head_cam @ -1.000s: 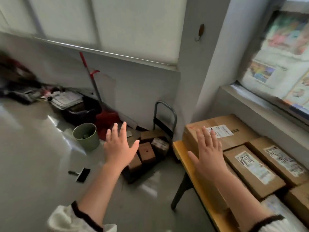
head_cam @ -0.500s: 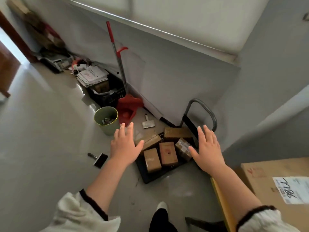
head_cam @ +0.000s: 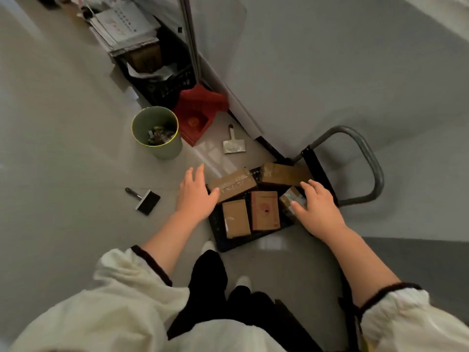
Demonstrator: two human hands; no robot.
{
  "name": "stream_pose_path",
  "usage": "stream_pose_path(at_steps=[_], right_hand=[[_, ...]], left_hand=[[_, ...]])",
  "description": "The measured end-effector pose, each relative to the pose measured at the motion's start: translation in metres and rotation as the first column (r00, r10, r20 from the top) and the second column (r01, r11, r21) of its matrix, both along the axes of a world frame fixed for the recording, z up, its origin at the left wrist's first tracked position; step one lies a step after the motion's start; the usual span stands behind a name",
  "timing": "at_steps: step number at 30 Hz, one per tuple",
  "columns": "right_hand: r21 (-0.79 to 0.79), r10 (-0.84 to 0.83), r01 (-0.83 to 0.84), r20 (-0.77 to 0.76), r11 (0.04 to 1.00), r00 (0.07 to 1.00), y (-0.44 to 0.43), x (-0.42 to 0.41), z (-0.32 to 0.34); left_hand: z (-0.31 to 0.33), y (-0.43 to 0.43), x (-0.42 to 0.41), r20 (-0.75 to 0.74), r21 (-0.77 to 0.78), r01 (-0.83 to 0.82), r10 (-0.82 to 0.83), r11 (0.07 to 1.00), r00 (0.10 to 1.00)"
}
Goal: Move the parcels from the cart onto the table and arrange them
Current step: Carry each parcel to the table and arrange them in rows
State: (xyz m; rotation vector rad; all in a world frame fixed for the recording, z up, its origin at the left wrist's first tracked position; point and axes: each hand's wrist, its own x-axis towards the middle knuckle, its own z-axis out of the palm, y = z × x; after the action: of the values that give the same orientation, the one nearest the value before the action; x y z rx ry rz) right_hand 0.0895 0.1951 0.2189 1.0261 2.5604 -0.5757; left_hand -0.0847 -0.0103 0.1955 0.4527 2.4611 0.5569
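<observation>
A low black cart [head_cam: 237, 243] with a grey looped handle [head_cam: 365, 158] stands on the floor by the wall. Several brown cardboard parcels lie on it: a long taped one [head_cam: 234, 184] at the back left, another [head_cam: 283, 174] at the back right, a small plain one [head_cam: 236, 218], a reddish printed one [head_cam: 265, 210], and a taped one [head_cam: 291, 199] on the right. My left hand [head_cam: 196, 196] hovers open at the cart's left edge beside the long parcel. My right hand [head_cam: 317, 207] is spread open over the right taped parcel. The table is out of view.
A green waste bin [head_cam: 157, 133], a red dustpan [head_cam: 198, 113] with a long pole, a black crate [head_cam: 162, 80] of papers, a scraper [head_cam: 233, 143] and a small black brush [head_cam: 144, 199] lie on the grey floor. My dark trouser legs [head_cam: 210, 283] stand just before the cart.
The view has swung from the table with its stacked parcels down to the cart. Both open hands have lowered to the parcels on the cart.
</observation>
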Motion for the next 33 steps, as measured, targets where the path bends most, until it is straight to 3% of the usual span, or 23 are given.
stream_pose_path(at_steps=[10,15,19,27,33], right_hand=[[-0.266,-0.006,0.016,0.036,0.964,0.999,0.063,-0.109,-0.24],[-0.363,-0.085,0.061,-0.053,0.93,0.995,0.095,-0.153,-0.378],[-0.394,-0.063,0.027,-0.08,0.919,0.995,0.103,-0.18,-0.465],[-0.478,-0.233,0.241,0.077,0.844,0.969,0.095,-0.198,-0.531],[-0.485,-0.262,0.251,0.047,0.838,0.964,0.089,-0.196,-0.497]], left_hand=[[-0.239,0.015,-0.049,0.287,-0.058,-0.323,0.326,0.945,0.901],[-0.375,0.046,-0.07,0.478,-0.048,-0.65,0.589,0.759,0.652],[-0.454,0.058,-0.074,0.583,-0.058,-0.783,0.658,0.619,0.477],[-0.5,0.061,-0.06,0.713,-0.125,-0.881,0.659,0.457,0.24],[-0.468,0.06,-0.058,0.692,-0.049,-0.839,0.624,0.542,0.363]])
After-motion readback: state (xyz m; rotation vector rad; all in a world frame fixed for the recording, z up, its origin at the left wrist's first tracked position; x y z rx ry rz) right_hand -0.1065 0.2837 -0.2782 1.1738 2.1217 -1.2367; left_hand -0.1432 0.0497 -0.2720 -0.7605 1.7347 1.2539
